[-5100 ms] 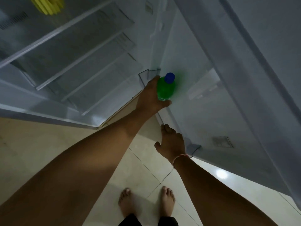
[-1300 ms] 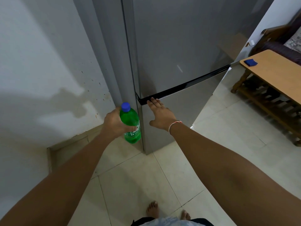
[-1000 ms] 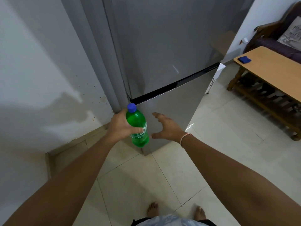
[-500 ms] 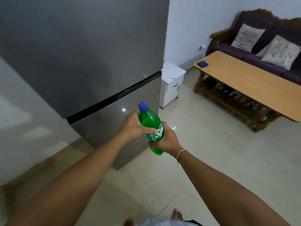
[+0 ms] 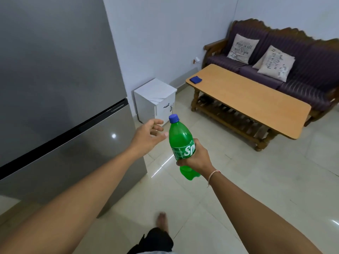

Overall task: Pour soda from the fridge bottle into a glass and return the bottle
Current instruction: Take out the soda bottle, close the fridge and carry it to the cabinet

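Note:
A green soda bottle (image 5: 180,142) with a blue cap stands upright in the air in front of me. My right hand (image 5: 197,159) is wrapped around its labelled lower half. Just left of the bottle's neck, my left hand (image 5: 146,137) is off the bottle with its fingers spread. The grey fridge (image 5: 60,99) fills the left side, and both its doors are closed. No glass is in view.
A small white cabinet (image 5: 156,99) stands right of the fridge against the wall. A long wooden coffee table (image 5: 247,99) with a blue cloth (image 5: 195,79) on its far end sits ahead right, before a dark sofa (image 5: 286,65) with two cushions. Pale tiled floor lies between.
The bottle came out of the fridge door and the fridge was closed. The bottle has passed from my left hand to my right; my left hand has let go. The view has swung right.

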